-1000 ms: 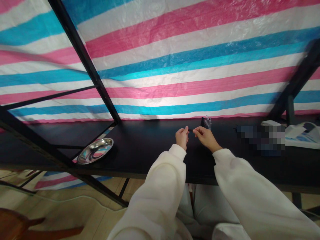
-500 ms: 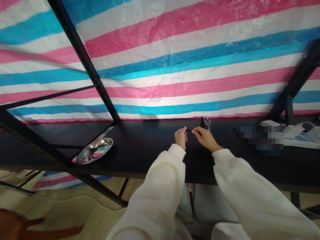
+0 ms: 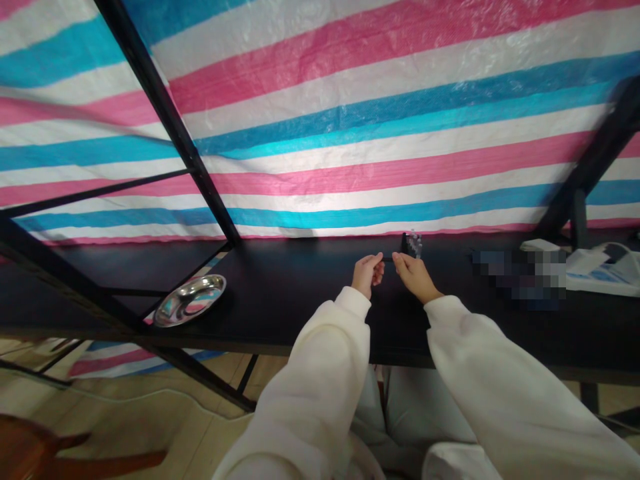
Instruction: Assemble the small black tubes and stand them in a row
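Observation:
My left hand [image 3: 367, 273] and my right hand [image 3: 414, 275] are close together above the black table. Between their fingertips runs a slim, dark, stick-like thing [image 3: 388, 259], pinched at its left end by my left hand and at its right end by my right. Its exact kind is too small to make out. Just behind my right hand stands a small black object with a blurred grey side [image 3: 411, 244], apart from the stick. Both hands are closed, and the fingers hide the ends of the stick.
A shiny oval metal dish [image 3: 163, 319] lies left on the black tabletop [image 3: 280, 293]. Right are a pixelated dark item [image 3: 520, 280] and a white box-like thing [image 3: 607, 283]. Black metal posts [image 3: 165, 120] stand before a striped tarp [image 3: 350, 160]. A brown wooden seat [image 3: 30, 447] is lower left.
My left hand has turned slightly and shifted right, its fingers more curled. My right hand has moved a little to the right. The dark stick stays between them.

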Demonstrator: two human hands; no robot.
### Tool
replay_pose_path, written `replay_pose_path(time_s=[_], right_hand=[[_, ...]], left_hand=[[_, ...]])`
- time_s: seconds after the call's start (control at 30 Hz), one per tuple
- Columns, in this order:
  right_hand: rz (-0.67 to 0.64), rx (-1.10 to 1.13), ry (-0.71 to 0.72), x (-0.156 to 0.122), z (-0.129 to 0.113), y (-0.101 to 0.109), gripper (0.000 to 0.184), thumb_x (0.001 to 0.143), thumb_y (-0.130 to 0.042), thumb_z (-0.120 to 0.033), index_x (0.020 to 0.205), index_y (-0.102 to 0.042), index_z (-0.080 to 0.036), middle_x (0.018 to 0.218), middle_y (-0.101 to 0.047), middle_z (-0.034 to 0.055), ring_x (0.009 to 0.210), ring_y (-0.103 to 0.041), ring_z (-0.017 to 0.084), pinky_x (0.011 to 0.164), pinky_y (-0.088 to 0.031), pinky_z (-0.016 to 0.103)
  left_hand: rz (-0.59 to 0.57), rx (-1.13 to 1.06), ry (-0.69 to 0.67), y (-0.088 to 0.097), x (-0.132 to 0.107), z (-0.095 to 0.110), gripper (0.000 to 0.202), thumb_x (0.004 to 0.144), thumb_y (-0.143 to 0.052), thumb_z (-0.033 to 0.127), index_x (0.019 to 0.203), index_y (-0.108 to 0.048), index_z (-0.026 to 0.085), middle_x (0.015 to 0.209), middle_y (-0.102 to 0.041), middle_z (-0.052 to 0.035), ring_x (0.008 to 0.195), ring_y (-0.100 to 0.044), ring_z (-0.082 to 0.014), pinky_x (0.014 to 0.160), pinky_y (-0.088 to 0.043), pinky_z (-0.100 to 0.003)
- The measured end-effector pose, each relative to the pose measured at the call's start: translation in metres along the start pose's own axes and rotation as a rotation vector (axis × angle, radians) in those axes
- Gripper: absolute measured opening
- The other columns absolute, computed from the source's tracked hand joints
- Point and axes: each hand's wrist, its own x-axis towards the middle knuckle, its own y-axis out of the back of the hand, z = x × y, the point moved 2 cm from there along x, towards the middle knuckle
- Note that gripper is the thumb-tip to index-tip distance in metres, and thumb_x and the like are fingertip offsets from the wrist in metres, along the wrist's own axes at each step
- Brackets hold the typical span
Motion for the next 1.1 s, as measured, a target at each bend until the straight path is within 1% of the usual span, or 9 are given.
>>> replay_pose_path(time_s=[0.13, 0.3, 0.4, 0.5, 0.73, 0.9, 1.1], right_hand=[[0.006, -0.010, 0.024, 0.0002, -0.0008, -0.0018, 0.046, 0.085, -0.026, -0.055, 0.056, -0.038, -0.022, 0.049, -0.044, 0.0001, 0.046, -0.041, 0.012, 0.052, -0.031, 0.027], [0.015, -0.058, 0.051, 0.0002, -0.0006, -0.0035, 0.045, 0.086, -0.024, -0.054, 0.056, -0.035, -0.022, 0.049, -0.043, 0.0003, 0.047, -0.041, 0.012, 0.052, -0.030, 0.027], [0.015, -0.079, 0.060, 0.0002, -0.0005, -0.0041, 0.044, 0.086, -0.023, -0.053, 0.056, -0.034, -0.023, 0.049, -0.043, 0.0004, 0.046, -0.041, 0.012, 0.051, -0.030, 0.027], [0.020, -0.092, 0.072, 0.0000, -0.0004, -0.0045, 0.044, 0.087, -0.024, -0.052, 0.056, -0.035, -0.023, 0.048, -0.043, 0.0004, 0.046, -0.041, 0.012, 0.051, -0.030, 0.027], [0.018, -0.098, 0.094, -0.0003, 0.0012, -0.0056, 0.044, 0.087, -0.027, -0.051, 0.055, -0.037, -0.022, 0.048, -0.043, 0.0002, 0.045, -0.039, 0.011, 0.050, -0.028, 0.027], [0.005, -0.098, 0.107, -0.0006, 0.0036, -0.0064, 0.043, 0.087, -0.027, -0.050, 0.056, -0.035, -0.022, 0.048, -0.041, -0.0005, 0.047, -0.039, 0.012, 0.052, -0.029, 0.027], [-0.002, -0.098, 0.097, -0.0009, 0.0028, -0.0055, 0.042, 0.087, -0.025, -0.051, 0.056, -0.031, -0.023, 0.049, -0.037, -0.0015, 0.046, -0.037, 0.012, 0.053, -0.028, 0.027]], left_hand=[[0.032, -0.022, -0.013, 0.0006, 0.0008, -0.0007, 0.038, 0.063, -0.062, 0.048, 0.054, -0.043, 0.016, 0.040, -0.038, 0.0060, 0.029, -0.032, -0.0033, 0.032, -0.013, -0.019], [-0.022, -0.127, 0.030, 0.0000, 0.0043, -0.0039, 0.041, 0.065, -0.061, 0.045, 0.052, -0.033, 0.018, 0.037, -0.030, 0.0079, 0.027, -0.028, -0.0037, 0.033, -0.010, -0.020], [-0.020, -0.132, 0.057, -0.0003, 0.0045, -0.0040, 0.042, 0.066, -0.060, 0.044, 0.051, -0.030, 0.019, 0.035, -0.028, 0.0082, 0.027, -0.026, -0.0035, 0.033, -0.009, -0.020], [0.004, -0.136, 0.066, -0.0009, 0.0032, -0.0028, 0.043, 0.067, -0.060, 0.044, 0.050, -0.029, 0.019, 0.035, -0.026, 0.0086, 0.027, -0.025, -0.0031, 0.033, -0.009, -0.020], [0.058, -0.149, 0.029, -0.0003, 0.0014, -0.0017, 0.045, 0.069, -0.060, 0.039, 0.048, -0.026, 0.019, 0.033, -0.024, 0.0089, 0.027, -0.021, -0.0025, 0.034, -0.010, -0.019], [0.068, -0.132, 0.008, 0.0003, 0.0016, -0.0024, 0.043, 0.070, -0.058, 0.037, 0.045, -0.028, 0.019, 0.030, -0.024, 0.0081, 0.025, -0.022, -0.0031, 0.032, -0.010, -0.020], [0.069, -0.110, 0.009, 0.0000, 0.0009, -0.0020, 0.046, 0.067, -0.061, 0.041, 0.042, -0.029, 0.018, 0.028, -0.026, 0.0076, 0.024, -0.023, -0.0028, 0.032, -0.011, -0.019]])
